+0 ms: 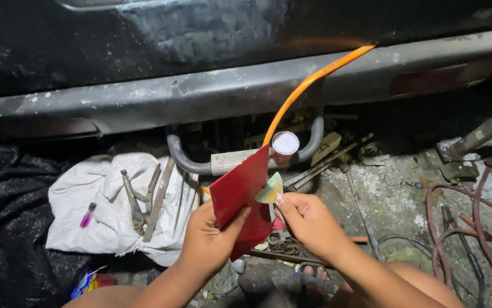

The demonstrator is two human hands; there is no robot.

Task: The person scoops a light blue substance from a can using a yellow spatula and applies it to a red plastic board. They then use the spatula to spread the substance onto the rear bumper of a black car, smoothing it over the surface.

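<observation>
A dark car body (pixel 200 51) with a grey bumper (pixel 246 91) spans the far side, an orange hose (pixel 309 85) curving down from it, and a white cloth (pixel 115 211) with metal tools (pixel 143 199) lies on the floor at left. Near the middle, the left hand (pixel 209 242) grips a red sheet (pixel 240 197), thumb across its face. Just right, the right hand (pixel 309 222) pinches a small yellow-green piece (pixel 270 189) against the sheet's edge.

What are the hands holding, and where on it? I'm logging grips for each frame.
Left hand pinches the red sheet at its lower edge; right hand holds a small yellowish-green piece by its lower end.
</observation>
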